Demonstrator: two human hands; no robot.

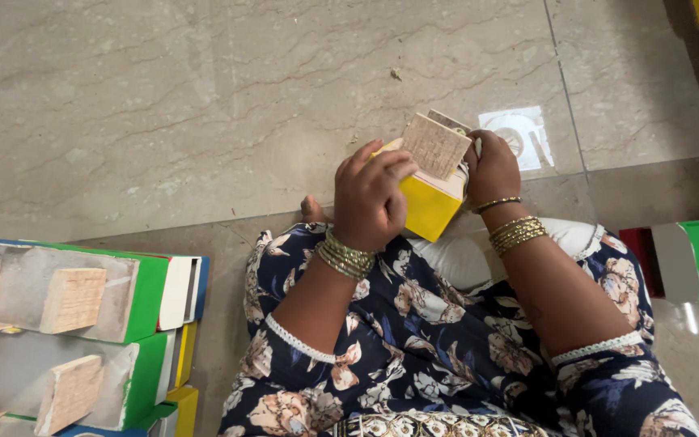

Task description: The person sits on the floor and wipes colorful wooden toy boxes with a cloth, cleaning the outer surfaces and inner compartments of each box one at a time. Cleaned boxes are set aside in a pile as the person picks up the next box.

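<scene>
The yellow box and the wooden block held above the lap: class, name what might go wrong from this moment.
1. The wooden block sits tilted at the top of the yellow box; it may jam or slip out.
2. The left hand and right hand hold the box in the air over the tiled floor, so a loose grip could drop it.
3. Fingers close to the block's edge could get pinched.
</scene>
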